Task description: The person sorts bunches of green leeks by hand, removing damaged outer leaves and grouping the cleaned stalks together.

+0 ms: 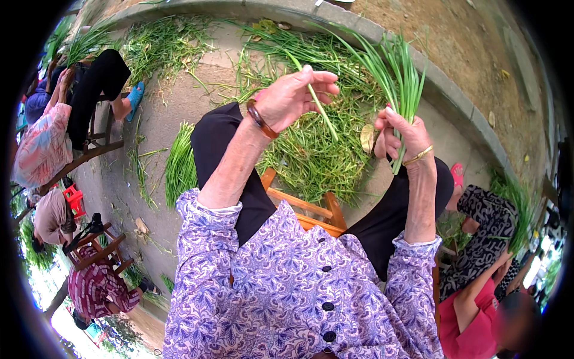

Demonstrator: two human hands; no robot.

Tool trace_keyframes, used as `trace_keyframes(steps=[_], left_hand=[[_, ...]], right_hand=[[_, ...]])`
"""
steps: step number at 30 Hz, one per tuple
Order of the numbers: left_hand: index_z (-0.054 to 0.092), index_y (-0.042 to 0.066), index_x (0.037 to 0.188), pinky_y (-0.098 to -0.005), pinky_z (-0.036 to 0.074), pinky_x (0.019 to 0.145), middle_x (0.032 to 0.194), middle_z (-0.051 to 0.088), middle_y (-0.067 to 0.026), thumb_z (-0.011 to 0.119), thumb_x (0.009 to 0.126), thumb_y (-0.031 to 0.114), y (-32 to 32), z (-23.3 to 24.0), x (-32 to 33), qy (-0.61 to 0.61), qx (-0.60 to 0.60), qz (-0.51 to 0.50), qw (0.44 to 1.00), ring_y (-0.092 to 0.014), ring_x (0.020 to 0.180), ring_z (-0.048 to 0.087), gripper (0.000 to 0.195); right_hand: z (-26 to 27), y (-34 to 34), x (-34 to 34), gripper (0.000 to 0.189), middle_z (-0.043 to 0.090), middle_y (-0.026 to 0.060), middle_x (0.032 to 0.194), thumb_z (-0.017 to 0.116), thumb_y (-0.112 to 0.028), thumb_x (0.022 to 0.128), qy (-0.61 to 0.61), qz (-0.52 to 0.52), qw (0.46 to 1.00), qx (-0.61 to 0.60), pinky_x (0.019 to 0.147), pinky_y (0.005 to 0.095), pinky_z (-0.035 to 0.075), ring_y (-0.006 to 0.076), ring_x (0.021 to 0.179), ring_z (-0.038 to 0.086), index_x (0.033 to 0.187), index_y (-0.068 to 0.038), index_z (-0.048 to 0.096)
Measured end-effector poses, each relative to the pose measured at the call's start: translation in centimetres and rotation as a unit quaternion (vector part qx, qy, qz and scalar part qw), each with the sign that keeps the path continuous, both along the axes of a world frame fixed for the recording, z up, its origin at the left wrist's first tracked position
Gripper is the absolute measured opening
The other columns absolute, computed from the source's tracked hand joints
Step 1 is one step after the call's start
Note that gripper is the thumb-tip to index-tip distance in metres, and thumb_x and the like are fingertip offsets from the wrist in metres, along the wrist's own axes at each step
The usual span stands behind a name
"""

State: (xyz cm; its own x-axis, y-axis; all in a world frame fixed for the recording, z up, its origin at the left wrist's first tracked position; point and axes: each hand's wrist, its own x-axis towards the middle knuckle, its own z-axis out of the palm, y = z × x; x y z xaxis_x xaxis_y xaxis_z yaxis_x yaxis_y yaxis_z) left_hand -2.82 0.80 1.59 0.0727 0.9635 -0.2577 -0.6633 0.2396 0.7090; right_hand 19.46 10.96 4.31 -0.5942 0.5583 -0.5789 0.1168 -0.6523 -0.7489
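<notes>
My left hand [291, 96], with a brown bangle at the wrist, is raised over the greens. One long green stem [320, 107] lies between its thumb and fingers. My right hand [406, 137], with a gold-coloured bracelet, is closed round the lower stalks of a bunch of long green leaves, which look like garlic chives [406, 87], their tips fanning away from me. A wide heap of loose greens [314, 157] lies on the ground between my knees, under both hands. A neat bundle of greens [180, 166] lies by my left knee.
A wooden stool [305, 206] shows between my legs. A stone kerb [448, 96] curves beyond the heap. More cut greens [157, 49] lie at the upper left. Seated people are on both sides, some holding greens. A red plastic stool [75, 201] stands at the left.
</notes>
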Motion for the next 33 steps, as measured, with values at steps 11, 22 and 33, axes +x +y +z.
trace_keyframes(steps=[11,22,33], left_hand=[[0.056,0.004,0.081,-0.0263,0.040,0.062,0.075,0.057,-0.0049,0.039,0.085,0.040,0.0,-0.3,4.5,0.164,-0.083,-0.037,0.982,-0.011,0.067,0.051,0.041],[0.047,-0.001,0.103,-0.0388,0.047,0.073,0.093,0.055,-0.0177,0.041,0.082,0.043,0.4,-0.3,3.6,-0.095,-0.026,-0.073,0.992,-0.025,0.082,0.057,0.050],[0.046,0.003,0.101,-0.0373,0.045,0.071,0.064,0.047,0.0003,0.049,0.083,0.023,0.1,-0.7,3.9,-0.299,0.013,0.095,0.949,-0.017,0.068,0.052,0.027]], right_hand=[[-1.7,-3.4,-3.6,0.024,0.055,0.0051,0.061,0.061,-0.023,0.074,0.007,0.087,0.996,-0.015,0.035,0.0204,0.038,0.0094,0.046,0.050,0.082,-0.002,0.055],[-1.0,-4.1,-4.0,0.023,0.051,0.0048,0.059,0.056,-0.021,0.078,0.151,0.140,0.970,-0.128,0.041,0.0264,0.046,0.0132,0.046,0.051,0.081,0.001,0.052],[-1.1,-5.0,-4.8,0.031,0.053,0.0067,0.062,0.056,-0.029,0.077,0.112,0.250,0.955,-0.116,0.037,0.0235,0.044,0.0133,0.044,0.052,0.078,0.002,0.051]])
